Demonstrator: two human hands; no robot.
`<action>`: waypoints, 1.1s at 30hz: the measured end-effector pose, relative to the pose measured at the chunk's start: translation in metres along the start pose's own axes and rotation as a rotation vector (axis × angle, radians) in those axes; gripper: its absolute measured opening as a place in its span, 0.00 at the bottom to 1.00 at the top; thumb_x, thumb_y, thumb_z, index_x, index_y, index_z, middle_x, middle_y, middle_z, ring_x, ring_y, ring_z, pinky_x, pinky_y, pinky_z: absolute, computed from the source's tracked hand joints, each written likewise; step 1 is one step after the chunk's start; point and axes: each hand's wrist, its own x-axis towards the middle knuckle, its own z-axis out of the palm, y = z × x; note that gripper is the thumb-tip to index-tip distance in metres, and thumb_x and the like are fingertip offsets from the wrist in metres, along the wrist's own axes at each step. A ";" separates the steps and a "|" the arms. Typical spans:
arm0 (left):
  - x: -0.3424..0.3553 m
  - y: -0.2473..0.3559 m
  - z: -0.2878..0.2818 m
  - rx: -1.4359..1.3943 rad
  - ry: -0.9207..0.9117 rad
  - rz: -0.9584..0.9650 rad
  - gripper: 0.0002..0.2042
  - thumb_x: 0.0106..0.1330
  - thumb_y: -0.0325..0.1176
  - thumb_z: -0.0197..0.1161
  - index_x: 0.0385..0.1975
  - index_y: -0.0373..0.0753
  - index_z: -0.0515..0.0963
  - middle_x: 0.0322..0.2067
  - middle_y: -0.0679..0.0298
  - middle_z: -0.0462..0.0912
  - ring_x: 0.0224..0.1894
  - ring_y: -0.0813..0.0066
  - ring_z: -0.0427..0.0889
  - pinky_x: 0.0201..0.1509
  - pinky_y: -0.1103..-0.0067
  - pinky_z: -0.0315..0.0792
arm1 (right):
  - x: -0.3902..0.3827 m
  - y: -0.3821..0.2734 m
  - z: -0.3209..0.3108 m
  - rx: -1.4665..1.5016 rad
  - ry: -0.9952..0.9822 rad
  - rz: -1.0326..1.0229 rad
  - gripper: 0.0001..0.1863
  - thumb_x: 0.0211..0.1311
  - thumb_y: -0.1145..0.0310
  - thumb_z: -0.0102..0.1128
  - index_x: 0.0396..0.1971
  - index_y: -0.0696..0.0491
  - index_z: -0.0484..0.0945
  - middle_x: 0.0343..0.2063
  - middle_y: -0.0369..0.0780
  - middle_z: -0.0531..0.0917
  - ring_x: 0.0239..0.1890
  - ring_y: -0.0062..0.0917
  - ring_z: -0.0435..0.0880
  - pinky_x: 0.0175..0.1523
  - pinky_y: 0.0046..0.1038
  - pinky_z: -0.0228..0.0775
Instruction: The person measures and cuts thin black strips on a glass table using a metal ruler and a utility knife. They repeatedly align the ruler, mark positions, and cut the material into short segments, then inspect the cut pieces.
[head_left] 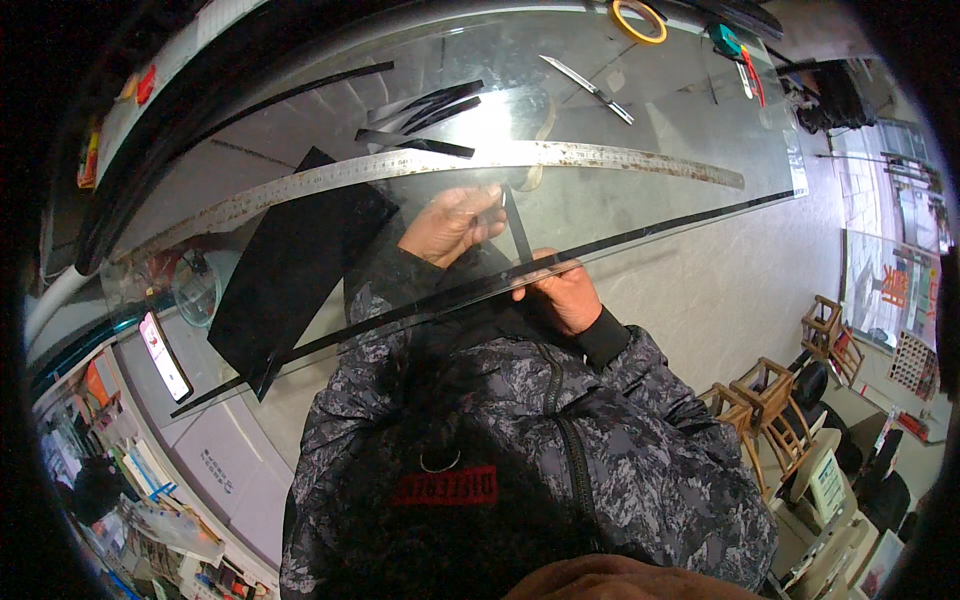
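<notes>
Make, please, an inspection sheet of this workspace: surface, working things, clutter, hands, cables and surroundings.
Surface: transparent glass pane; a black band runs along its near edge.
Job's things: narrow dark strip between the hands; rust-marked steel ruler, crossing a black sheet.
Clutter: loose black strips beyond the ruler; silver knife; yellow tape roll; green tool, apparently a tape measure, at far right.
Left hand: pinches the narrow strip's upper end.
Right hand: at that strip's lower end, by the near edge; exact grip unclear.
Cables: nothing seen for certain.
Surroundings: phone at left; wooden stools at right.
</notes>
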 end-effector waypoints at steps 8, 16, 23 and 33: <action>-0.002 0.004 0.004 -0.057 0.102 0.022 0.15 0.72 0.41 0.64 0.43 0.33 0.79 0.38 0.65 0.80 0.38 0.82 0.79 0.44 0.85 0.80 | 0.008 -0.004 0.005 0.067 -0.019 -0.006 0.12 0.68 0.72 0.63 0.46 0.63 0.77 0.33 0.44 0.86 0.35 0.28 0.85 0.46 0.29 0.77; -0.003 0.005 0.010 -0.063 0.149 0.036 0.16 0.72 0.41 0.64 0.43 0.31 0.79 0.37 0.63 0.81 0.38 0.81 0.80 0.43 0.85 0.80 | 0.007 -0.008 0.007 0.099 -0.049 -0.004 0.12 0.67 0.71 0.63 0.46 0.63 0.78 0.34 0.43 0.86 0.35 0.27 0.85 0.45 0.27 0.77; -0.001 0.002 0.004 -0.058 0.118 0.031 0.17 0.72 0.41 0.64 0.44 0.30 0.78 0.39 0.61 0.82 0.40 0.78 0.80 0.46 0.81 0.79 | 0.006 -0.008 0.006 0.103 -0.069 -0.006 0.16 0.68 0.68 0.64 0.48 0.63 0.77 0.35 0.45 0.86 0.36 0.30 0.85 0.47 0.30 0.77; 0.001 0.002 0.003 -0.055 0.107 0.034 0.17 0.72 0.41 0.63 0.45 0.30 0.78 0.39 0.62 0.82 0.39 0.80 0.80 0.44 0.84 0.79 | 0.003 -0.004 0.002 0.089 -0.105 -0.029 0.20 0.68 0.63 0.65 0.50 0.63 0.76 0.36 0.44 0.86 0.37 0.29 0.85 0.49 0.31 0.75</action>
